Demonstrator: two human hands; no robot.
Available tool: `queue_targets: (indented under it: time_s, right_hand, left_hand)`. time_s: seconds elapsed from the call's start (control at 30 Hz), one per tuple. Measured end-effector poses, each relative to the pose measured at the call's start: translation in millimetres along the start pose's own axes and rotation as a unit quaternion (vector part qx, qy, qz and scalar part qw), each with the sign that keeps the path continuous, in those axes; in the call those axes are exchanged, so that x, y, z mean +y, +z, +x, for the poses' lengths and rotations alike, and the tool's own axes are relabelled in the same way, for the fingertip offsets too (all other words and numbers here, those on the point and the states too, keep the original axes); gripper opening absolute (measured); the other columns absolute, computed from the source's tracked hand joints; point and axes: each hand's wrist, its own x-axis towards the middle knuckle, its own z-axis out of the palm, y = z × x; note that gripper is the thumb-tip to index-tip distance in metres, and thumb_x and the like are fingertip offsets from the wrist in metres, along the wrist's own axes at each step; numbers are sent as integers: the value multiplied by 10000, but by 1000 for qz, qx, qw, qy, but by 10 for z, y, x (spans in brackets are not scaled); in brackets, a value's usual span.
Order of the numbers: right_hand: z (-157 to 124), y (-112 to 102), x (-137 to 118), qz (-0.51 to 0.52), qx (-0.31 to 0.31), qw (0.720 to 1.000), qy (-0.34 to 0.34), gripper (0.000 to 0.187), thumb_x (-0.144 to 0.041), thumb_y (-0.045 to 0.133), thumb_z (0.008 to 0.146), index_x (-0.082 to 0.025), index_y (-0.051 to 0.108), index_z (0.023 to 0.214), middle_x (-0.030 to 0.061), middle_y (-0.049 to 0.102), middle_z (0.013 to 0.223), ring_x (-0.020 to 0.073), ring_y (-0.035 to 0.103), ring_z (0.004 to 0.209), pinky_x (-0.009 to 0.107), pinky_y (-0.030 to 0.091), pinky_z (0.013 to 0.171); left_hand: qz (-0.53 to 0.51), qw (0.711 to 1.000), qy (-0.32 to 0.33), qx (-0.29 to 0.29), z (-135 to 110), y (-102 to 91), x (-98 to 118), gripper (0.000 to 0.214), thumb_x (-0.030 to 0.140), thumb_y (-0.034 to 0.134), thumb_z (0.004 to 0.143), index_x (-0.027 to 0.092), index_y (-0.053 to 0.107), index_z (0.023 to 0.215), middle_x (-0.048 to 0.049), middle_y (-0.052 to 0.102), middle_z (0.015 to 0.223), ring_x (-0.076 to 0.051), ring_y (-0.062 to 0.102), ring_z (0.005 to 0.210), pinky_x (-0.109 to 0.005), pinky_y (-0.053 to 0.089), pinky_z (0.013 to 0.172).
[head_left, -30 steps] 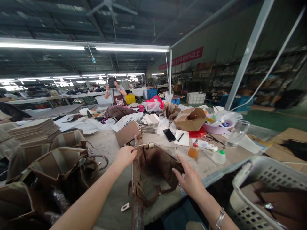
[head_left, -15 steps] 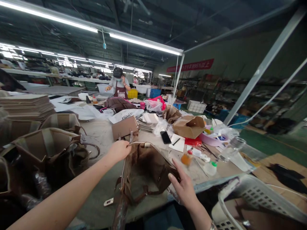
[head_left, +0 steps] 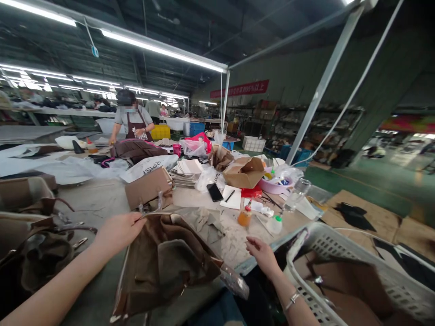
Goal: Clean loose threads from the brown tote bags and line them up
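A brown handbag (head_left: 176, 253) lies on its side on the worktable in front of me, its lining and an inner pocket showing. My left hand (head_left: 118, 233) is closed on the bag's upper left edge, the thumb and fingers pinching it. Clear wrap covers a handle (head_left: 234, 280) at the bag's right. My right hand (head_left: 263, 256) is off the bag, above the table's front edge, its fingers loosely bent with nothing visible in them. Behind the bag stands a boxy brown bag piece (head_left: 147, 188).
More brown bags (head_left: 34, 253) stand at the left. A white basket (head_left: 306, 271) holding brown pieces is at my right. A phone (head_left: 214, 192), an orange glue bottle (head_left: 244, 217) and a green-capped bottle (head_left: 274, 224) lie beyond. A co-worker (head_left: 132, 117) stands across the table.
My right hand has let go of the bag's right side and moved off it. The bag has opened wider and tipped towards me. My view has swung right; the co-worker's hands are lower.
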Motion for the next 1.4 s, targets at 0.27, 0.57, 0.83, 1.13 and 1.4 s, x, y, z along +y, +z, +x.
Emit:
queue_targets:
  time_s: [0.27, 0.57, 0.83, 1.13, 1.4]
  right_hand:
    - [354, 347, -261, -87, -51, 992, -73, 367, -367, 502, 795, -166, 616, 1080, 76, 659, 948, 190, 627, 783, 322, 498, 754]
    - [975, 1470, -910, -294, -164, 907, -252, 593, -247, 589, 764, -203, 423, 1331, 78, 408, 1377, 229, 352, 1248, 337, 266, 1043]
    - [1107, 1533, -897, -299, -171, 924, -163, 186, -175, 519, 736, -168, 704, 713, 66, 692, 768, 197, 619, 756, 267, 446, 713]
    - [903, 1206, -2467, -131, -140, 911, -364, 305, -261, 450, 834, -226, 670, 1043, 9, 669, 984, 174, 586, 899, 263, 425, 810]
    - [567, 1826, -2980, -318, -250, 740, -537, 165, -249, 568, 802, -226, 720, 862, 27, 648, 843, 146, 568, 821, 228, 398, 735]
  left_hand:
    - [21, 1000, -15, -9, 43, -1, -112, 337, 377, 369, 837, 208, 654, 776, -102, 684, 804, -286, 622, 788, -347, 438, 675]
    - [10, 1000, -5, 9, 89, 80, 75, 365, 388, 343, 825, 202, 653, 779, -99, 693, 831, -251, 632, 798, -292, 412, 630]
    - [-54, 998, -12, 32, 46, 142, 37, 352, 387, 365, 833, 211, 658, 747, -62, 687, 774, -200, 617, 722, -256, 370, 577]
    - [-96, 994, -30, 31, 32, 154, 51, 355, 385, 381, 835, 209, 684, 777, -69, 699, 805, -209, 630, 787, -254, 398, 607]
    - [-131, 990, -36, 48, 19, 157, 41, 320, 284, 411, 802, 186, 709, 869, -106, 701, 928, -230, 637, 855, -278, 443, 693]
